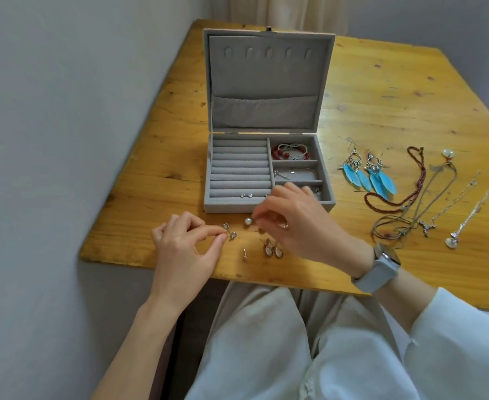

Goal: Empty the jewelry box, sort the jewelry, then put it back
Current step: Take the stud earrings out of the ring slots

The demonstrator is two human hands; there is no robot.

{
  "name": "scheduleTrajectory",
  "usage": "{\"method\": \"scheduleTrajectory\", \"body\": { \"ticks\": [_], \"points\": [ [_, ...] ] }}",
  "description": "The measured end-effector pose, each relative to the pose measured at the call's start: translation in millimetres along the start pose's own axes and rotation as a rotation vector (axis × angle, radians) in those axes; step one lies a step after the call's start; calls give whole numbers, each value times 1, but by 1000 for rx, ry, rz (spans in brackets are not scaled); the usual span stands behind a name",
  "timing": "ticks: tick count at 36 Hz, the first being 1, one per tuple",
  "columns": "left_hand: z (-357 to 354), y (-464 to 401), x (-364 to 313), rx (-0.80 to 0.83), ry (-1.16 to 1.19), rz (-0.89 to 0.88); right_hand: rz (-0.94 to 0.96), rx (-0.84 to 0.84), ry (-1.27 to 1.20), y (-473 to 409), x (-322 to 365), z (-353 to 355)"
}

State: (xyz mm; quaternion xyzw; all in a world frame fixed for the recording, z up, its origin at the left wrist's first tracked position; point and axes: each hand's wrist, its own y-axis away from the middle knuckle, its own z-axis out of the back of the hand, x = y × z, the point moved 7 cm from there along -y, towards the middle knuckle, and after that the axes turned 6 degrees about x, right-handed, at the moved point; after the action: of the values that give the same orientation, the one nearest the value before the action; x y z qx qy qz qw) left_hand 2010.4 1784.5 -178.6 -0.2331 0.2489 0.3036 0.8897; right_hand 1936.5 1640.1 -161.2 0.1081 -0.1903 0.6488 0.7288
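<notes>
No legible text, label, brand, number or sign appears on any item in view.
</notes>
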Motion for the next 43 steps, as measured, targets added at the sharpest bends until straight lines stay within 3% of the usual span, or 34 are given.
{"method": "scheduleTrajectory", "body": {
  "ticks": [8,16,30,43],
  "points": [
    [-9,-13,0,168,-50,-63,-44,-47,-33,-28,-11,13],
    [-1,-5,17,80,-75,16,-94,-10,-50,-30,-19,-1],
    [-9,-3,19,50,-133,0,-116,6,-28,-44,-25,-7],
    [-22,8,3,151,-41,-143,95,149,97,-59,-16,-9]
  ]
}}
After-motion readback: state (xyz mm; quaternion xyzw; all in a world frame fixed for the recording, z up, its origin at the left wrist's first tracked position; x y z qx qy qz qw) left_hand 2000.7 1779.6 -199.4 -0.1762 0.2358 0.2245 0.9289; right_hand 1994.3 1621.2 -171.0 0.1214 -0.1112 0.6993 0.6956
